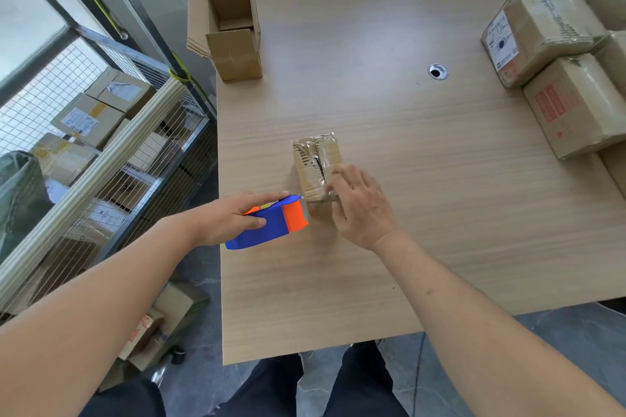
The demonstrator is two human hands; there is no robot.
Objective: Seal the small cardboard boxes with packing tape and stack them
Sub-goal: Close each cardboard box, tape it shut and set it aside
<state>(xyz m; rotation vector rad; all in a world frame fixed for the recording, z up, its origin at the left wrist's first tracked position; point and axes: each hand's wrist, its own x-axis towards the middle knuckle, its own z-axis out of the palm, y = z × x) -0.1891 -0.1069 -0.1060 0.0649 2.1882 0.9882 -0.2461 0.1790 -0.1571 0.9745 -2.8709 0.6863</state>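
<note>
While the left hand (233, 217) grips the blue and orange tape dispenser (271, 220), fingers curled round its body and thumb along the near side, its orange front end sits against the near left corner of the small box (316, 167). The right hand (360, 205) rests on the near end of that box with fingers fairly straight and spread, pressing down and holding nothing. The box lies on the wooden table (372, 281), near its middle, already wrapped in shiny, wrinkled tape.

The likely trouble is the box sliding or twisting when the dispenser is pulled, since it looks light and only flat fingers pin it. The tape could also crease or stick to itself, as the surface is uneven already. The right fingertips lie close to the dispenser's cutting edge, so a quick tear might nick them.

Further out, an open empty carton (230, 27) stands at the far left edge, and a stack of sealed parcels (555, 78) fills the far right. Between them is a cable hole (438, 71). Nothing blocks the way to the stack. A wire cage of parcels (101, 145) stands left of the table.
</note>
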